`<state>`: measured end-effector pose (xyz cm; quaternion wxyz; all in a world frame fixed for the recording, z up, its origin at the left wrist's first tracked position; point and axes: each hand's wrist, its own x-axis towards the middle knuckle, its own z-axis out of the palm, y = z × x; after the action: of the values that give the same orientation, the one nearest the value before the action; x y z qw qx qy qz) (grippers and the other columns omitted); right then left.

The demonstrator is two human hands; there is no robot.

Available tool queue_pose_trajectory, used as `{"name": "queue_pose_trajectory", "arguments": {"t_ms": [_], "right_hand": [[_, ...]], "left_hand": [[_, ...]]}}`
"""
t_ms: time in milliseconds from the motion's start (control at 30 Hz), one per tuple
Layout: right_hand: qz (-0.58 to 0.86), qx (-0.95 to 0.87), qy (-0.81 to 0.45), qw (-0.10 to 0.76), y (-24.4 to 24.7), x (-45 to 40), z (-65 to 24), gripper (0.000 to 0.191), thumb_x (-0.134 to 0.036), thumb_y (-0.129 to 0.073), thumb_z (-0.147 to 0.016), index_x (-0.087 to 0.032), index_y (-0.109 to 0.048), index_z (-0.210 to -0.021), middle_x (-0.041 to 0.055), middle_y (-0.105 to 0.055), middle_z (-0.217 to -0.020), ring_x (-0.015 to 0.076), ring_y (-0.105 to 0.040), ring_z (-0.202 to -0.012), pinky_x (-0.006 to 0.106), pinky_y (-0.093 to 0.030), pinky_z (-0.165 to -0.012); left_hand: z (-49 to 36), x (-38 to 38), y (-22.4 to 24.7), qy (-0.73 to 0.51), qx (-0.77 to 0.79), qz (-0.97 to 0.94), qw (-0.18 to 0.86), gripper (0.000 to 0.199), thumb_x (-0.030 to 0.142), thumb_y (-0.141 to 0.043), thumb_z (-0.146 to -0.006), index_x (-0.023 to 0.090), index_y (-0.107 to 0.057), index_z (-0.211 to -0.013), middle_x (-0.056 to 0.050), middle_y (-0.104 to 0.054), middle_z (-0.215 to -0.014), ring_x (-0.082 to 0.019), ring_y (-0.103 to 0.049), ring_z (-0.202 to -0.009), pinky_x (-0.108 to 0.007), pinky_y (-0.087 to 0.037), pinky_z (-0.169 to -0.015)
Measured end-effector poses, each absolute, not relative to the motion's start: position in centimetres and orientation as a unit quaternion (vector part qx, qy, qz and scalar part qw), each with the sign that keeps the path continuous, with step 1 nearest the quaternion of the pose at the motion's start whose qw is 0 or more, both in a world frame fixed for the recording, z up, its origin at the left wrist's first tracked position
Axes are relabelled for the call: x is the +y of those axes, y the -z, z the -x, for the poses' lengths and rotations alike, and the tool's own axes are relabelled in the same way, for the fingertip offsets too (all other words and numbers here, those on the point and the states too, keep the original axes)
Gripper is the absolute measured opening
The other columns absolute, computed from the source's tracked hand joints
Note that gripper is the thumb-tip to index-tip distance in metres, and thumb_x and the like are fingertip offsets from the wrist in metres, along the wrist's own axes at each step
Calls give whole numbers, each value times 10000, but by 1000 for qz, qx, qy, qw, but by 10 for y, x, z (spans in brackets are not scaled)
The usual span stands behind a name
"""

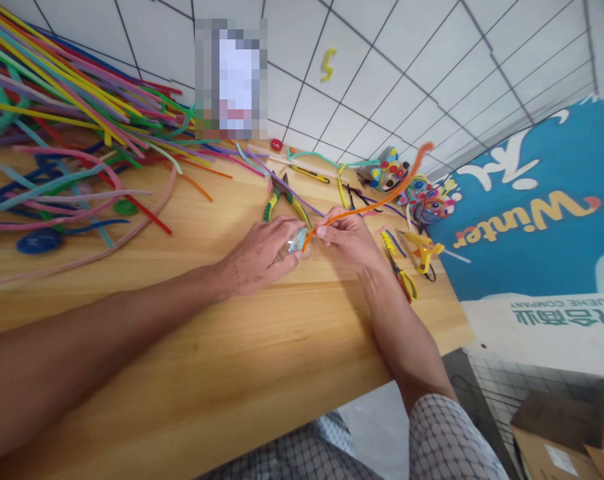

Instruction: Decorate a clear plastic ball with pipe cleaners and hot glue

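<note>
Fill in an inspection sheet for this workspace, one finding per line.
Surface: pale wooden tabletop with visible grain
Things in hand: long fuzzy orange stem; clear, bluish plastic-looking object, partly hidden
Clutter: heap of multicoloured fuzzy stems; metal pliers with green-yellow handles; yellow glue gun
Hands: left hand holds the object; right hand pinches the stem
Cables: thin dark loop beside the glue gun, possibly its cord
Surroundings: white black-lined wall; blue printed panel; brown cardboard box

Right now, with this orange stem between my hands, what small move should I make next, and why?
Probably steady the clear piece with your left hand and gently bend the orange stem toward it with your right hand. Your right fingers pinch the stem near its lower end, close to that piece, while its long upper part sticks out free.
</note>
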<state>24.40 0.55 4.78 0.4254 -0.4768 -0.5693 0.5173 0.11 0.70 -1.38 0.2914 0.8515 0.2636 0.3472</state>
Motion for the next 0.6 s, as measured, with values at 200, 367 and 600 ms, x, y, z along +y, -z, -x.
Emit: {"name": "queue_pose_trajectory", "arguments": {"t_ms": [200,367,600], "right_hand": [[504,-533,-503,456,-42,3,-232,585,-614,-1145,-582,-237,-746,-787,-67,-668,-687,91,-468,-603,265,-423,-624],[505,-534,-491,468,-40,2,-227,584,-624,-1142,-572,-241,-758,-787,-63,-687,-706,94,-484,-612,272,-448,-642],[497,-544,-487,469,-39,1,-224,568,-616,-1128,-605,-242,-737,-776,-73,-632,-692,101,-486,-628,281,-465,-658]], "left_hand": [[-1,5,13,-349,265,-851,290,496,326,-568,-1107,185,-601,-1582,-193,-699,-1625,-374,-650,-1545,-588,-540,-1273],[-2,5,13,-349,263,-851,291,495,294,-599,-1093,216,-609,-1582,-171,-706,-1625,-362,-663,-1535,-572,-556,-1270],[-2,6,15,-357,254,-852,288,510,258,-594,-1089,210,-581,-1596,-186,-693,-1633,-357,-651,-1558,-585,-561,-1287]]}}
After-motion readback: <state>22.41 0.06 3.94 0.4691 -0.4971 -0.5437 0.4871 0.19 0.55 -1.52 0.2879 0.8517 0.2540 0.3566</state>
